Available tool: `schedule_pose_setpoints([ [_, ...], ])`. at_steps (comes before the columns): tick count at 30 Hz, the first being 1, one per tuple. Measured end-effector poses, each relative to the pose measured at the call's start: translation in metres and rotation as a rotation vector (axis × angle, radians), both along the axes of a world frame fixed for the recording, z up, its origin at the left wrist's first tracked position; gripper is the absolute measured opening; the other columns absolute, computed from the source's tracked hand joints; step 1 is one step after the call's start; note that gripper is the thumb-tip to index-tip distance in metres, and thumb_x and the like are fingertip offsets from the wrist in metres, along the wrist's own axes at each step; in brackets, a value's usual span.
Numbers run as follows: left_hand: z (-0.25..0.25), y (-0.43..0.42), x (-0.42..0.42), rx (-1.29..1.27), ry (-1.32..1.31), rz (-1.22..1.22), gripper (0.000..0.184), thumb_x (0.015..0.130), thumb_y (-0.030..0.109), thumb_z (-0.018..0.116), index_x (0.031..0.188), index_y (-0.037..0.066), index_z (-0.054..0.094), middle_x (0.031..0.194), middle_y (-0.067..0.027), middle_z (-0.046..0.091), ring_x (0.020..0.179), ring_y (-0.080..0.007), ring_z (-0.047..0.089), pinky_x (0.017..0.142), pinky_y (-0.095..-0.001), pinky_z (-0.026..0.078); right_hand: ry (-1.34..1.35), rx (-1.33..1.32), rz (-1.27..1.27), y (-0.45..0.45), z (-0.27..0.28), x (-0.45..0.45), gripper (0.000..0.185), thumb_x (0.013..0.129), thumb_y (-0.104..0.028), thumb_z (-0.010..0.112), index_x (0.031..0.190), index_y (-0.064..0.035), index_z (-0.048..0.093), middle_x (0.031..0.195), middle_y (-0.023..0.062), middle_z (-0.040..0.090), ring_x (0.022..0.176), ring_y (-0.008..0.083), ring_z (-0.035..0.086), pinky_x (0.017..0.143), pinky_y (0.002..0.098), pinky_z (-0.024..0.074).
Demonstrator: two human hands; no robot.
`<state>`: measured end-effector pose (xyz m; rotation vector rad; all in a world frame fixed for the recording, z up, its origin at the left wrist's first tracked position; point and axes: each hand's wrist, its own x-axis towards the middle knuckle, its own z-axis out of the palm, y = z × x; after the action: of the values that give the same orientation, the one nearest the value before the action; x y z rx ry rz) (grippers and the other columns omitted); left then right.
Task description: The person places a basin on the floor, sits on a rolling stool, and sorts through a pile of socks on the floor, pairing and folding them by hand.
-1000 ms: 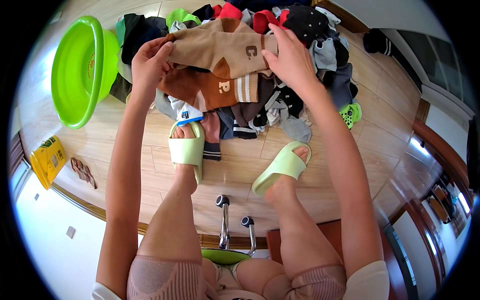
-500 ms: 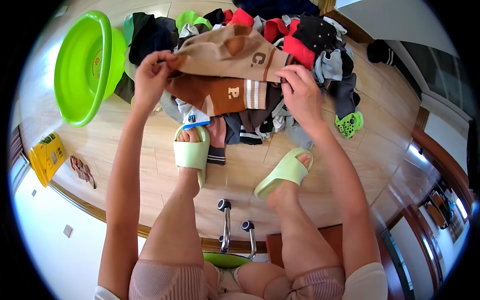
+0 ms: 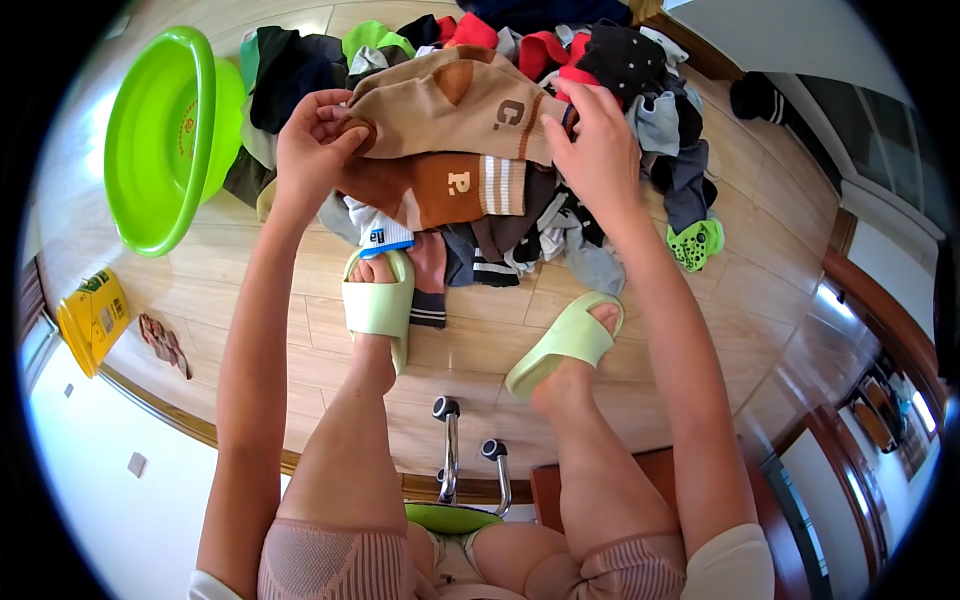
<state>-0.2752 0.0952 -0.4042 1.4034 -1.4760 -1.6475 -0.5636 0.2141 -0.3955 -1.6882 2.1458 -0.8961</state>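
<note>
A tan sock [image 3: 455, 115] with brown patches and a letter "C." is stretched sideways over the clothes pile. My left hand [image 3: 318, 140] pinches its toe end between thumb and fingers. At the striped cuff end, my right hand [image 3: 598, 150] has its thumb and fingers spread apart, the thumb touching the cuff. Just below lies a brown sock [image 3: 430, 192] marked "P." with white stripes at its cuff; the tan sock covers its upper edge. Beneath it a white sock [image 3: 385, 238] with a blue edge pokes out.
The heap of socks [image 3: 625, 60] spreads over the wood floor [image 3: 460, 340]. A green basin [image 3: 160, 140] is tipped on its side at the left. A yellow container [image 3: 92, 315] stands lower left. My feet wear green slippers [image 3: 378, 305]; chair casters [image 3: 446, 408] sit between my legs.
My right hand's fingers have spread from a pinch on the tan sock's cuff. The left hand keeps the toe end, its thumb now lying over it.
</note>
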Motion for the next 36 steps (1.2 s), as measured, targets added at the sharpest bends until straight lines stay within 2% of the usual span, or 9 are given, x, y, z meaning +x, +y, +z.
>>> schedule_pose_setpoints([
  [6, -0.001, 0.003, -0.006, -0.204, 0.037, 0.009, 0.03, 0.085, -0.008, 0.066, 0.113, -0.001, 0.061, 0.097, 0.0009, 0.057, 0.085, -0.0061, 0.058, 0.081, -0.0205, 0.052, -0.004, 0.078, -0.029, 0.005, -0.014, 0.002, 0.017, 0.082, -0.012, 0.066, 0.097, -0.0098, 0.059, 0.091, 0.0103, 0.06, 0.079, 0.0336, 0.063, 0.068, 0.0456, 0.0502],
  [9, -0.007, -0.007, -0.01, -0.234, -0.035, 0.09, 0.027, 0.084, -0.001, 0.071, 0.109, -0.001, 0.063, 0.084, 0.0012, 0.057, 0.077, -0.0063, 0.059, 0.071, -0.0198, 0.051, -0.015, 0.037, -0.07, 0.01, -0.016, -0.001, 0.016, 0.084, -0.013, 0.066, 0.097, -0.0092, 0.058, 0.091, 0.0109, 0.06, 0.078, 0.0338, 0.062, 0.067, 0.0449, 0.0498],
  [14, -0.032, -0.018, -0.003, -0.126, -0.228, 0.014, 0.033, 0.084, 0.016, 0.076, 0.108, 0.0, 0.062, 0.09, -0.0041, 0.066, 0.08, -0.0081, 0.061, 0.071, -0.022, 0.051, -0.077, -0.026, -0.079, 0.005, -0.019, -0.007, 0.02, 0.086, -0.014, 0.065, 0.104, -0.0071, 0.057, 0.094, 0.0144, 0.059, 0.08, 0.0335, 0.062, 0.069, 0.0429, 0.0495],
  [23, -0.016, -0.019, -0.001, -0.057, -0.46, -0.09, 0.033, 0.081, 0.017, 0.077, 0.106, 0.002, 0.06, 0.086, -0.0027, 0.064, 0.079, -0.0098, 0.06, 0.071, -0.024, 0.048, 0.015, 0.07, -0.074, 0.016, -0.018, 0.007, 0.042, 0.077, -0.018, 0.075, 0.113, -0.0062, 0.054, 0.103, 0.0159, 0.06, 0.095, 0.0376, 0.059, 0.082, 0.0461, 0.0477],
  [29, -0.021, -0.018, -0.009, -0.094, -0.478, -0.144, 0.033, 0.081, 0.016, 0.074, 0.108, 0.003, 0.06, 0.089, -0.003, 0.064, 0.079, -0.0111, 0.06, 0.072, -0.025, 0.049, 0.031, 0.293, 0.0, 0.0, -0.032, -0.009, 0.039, 0.07, -0.026, 0.079, 0.098, -0.0035, 0.064, 0.094, 0.0159, 0.065, 0.092, 0.0381, 0.062, 0.08, 0.0453, 0.0498],
  [31, -0.018, -0.024, -0.008, 0.055, -0.5, -0.239, 0.029, 0.084, 0.014, 0.07, 0.108, 0.002, 0.06, 0.091, -0.0033, 0.065, 0.081, -0.0116, 0.061, 0.073, -0.0256, 0.049, -0.078, 0.347, 0.024, -0.007, -0.026, -0.015, 0.033, 0.068, -0.027, 0.077, 0.088, -0.0029, 0.067, 0.086, 0.0164, 0.067, 0.084, 0.037, 0.064, 0.076, 0.0435, 0.0514],
  [32, -0.018, -0.024, -0.008, 0.176, -0.311, -0.174, 0.027, 0.085, 0.013, 0.068, 0.108, 0.002, 0.06, 0.091, -0.0031, 0.065, 0.082, -0.0117, 0.062, 0.073, -0.0258, 0.05, -0.133, 0.377, 0.037, -0.008, -0.023, -0.018, 0.031, 0.067, -0.028, 0.076, 0.084, -0.0026, 0.068, 0.082, 0.0166, 0.068, 0.08, 0.0364, 0.066, 0.074, 0.0425, 0.0522],
  [33, -0.014, -0.022, -0.006, 0.294, -0.121, -0.107, 0.024, 0.086, 0.012, 0.065, 0.108, 0.002, 0.06, 0.091, -0.0029, 0.065, 0.082, -0.0117, 0.062, 0.073, -0.0261, 0.051, -0.462, 0.451, -0.085, -0.009, -0.023, -0.018, 0.028, 0.067, -0.027, 0.073, 0.076, -0.0012, 0.068, 0.069, 0.0147, 0.067, 0.069, 0.029, 0.067, 0.07, 0.0368, 0.0533],
  [36, 0.021, -0.008, -0.009, 0.488, 0.181, 0.093, 0.017, 0.091, 0.011, 0.057, 0.105, 0.003, 0.061, 0.09, -0.0019, 0.065, 0.076, -0.0116, 0.063, 0.07, -0.0256, 0.052, -0.991, 0.482, -0.17, -0.01, 0.003, -0.022, 0.029, 0.075, -0.026, 0.074, 0.091, -0.0027, 0.067, 0.082, 0.0014, 0.065, 0.071, 0.0157, 0.065, 0.066, 0.0277, 0.0526],
])
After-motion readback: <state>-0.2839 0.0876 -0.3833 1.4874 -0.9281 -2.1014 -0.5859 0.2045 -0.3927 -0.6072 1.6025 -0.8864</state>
